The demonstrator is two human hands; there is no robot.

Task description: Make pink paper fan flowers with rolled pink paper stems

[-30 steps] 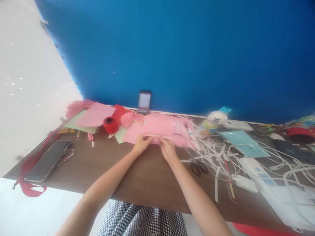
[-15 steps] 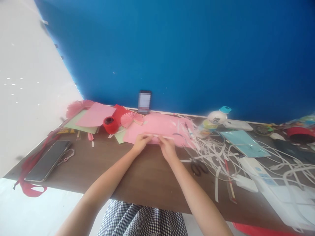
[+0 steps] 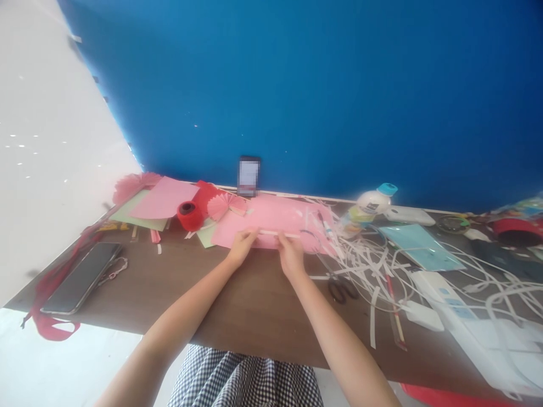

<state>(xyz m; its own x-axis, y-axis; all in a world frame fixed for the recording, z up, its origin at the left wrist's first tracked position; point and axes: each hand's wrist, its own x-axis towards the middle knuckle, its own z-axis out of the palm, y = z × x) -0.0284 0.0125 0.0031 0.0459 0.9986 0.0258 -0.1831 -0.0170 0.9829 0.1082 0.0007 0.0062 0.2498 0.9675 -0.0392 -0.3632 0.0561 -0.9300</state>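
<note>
Closest of all is a checked cloth (image 3: 248, 379) at the person's lap. Two bare arms reach out from there over the brown table (image 3: 237, 305). The left hand (image 3: 241, 246) and the right hand (image 3: 291, 253) sit close together, side by side. Their fingers are bent and pressed together at the tips, and they pinch a thin pale strip (image 3: 275, 233). The left fingertips hold one end. The right fingertips hold it further along, and a bit of the strip pokes out past them. The strip lies on a big pink paper (image 3: 275, 217), which is right under the fingertips and spreads out beyond them.

To the right of the right fingers, a bit nearer, lie black scissors (image 3: 341, 289). Past those is a messy heap of white paper strips (image 3: 382, 263). Well off to the left of the left fingers a dark phone (image 3: 80, 277) lies flat, with a red ribbon (image 3: 46, 325) by it. Beyond the left fingers stands a red spool (image 3: 189, 216), and next to it a pink paper fan (image 3: 223, 205). Far beyond the right fingers is a white bottle (image 3: 373, 203) with a blue cap. Straight beyond the fingers, a small phone (image 3: 248, 176) stands against the blue wall (image 3: 318, 96).
</note>
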